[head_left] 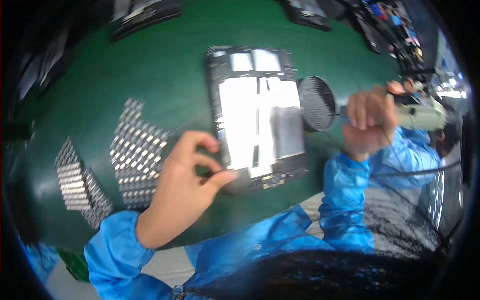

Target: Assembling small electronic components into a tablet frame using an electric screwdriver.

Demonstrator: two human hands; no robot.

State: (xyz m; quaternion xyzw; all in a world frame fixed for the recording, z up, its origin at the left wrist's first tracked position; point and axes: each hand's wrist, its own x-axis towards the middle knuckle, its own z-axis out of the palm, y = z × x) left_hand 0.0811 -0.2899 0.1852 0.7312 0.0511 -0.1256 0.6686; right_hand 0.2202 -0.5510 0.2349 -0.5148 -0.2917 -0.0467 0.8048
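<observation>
An opened tablet (240,120), with white and silver panels in a dark frame, lies face up before me. My left hand (185,175) is bent around its near left corner, thumb and curled fingers against the edge. To the right, my right hand (367,120), smeared by motion, is closed around what looks like a pale electric screwdriver (420,115). The tool lies sideways, its grey end emerging left of my fingers, apart from the tablet. Between that hand and the tablet stands a round, dark, ribbed dish (317,104); its contents cannot be made out.
Left of my left hand lie stacked strips of small metallic parts (137,155), with a smaller group (75,182) farther left. Other dark devices (145,17) line the far side of the green table (170,65). A black cable (420,174) runs at right.
</observation>
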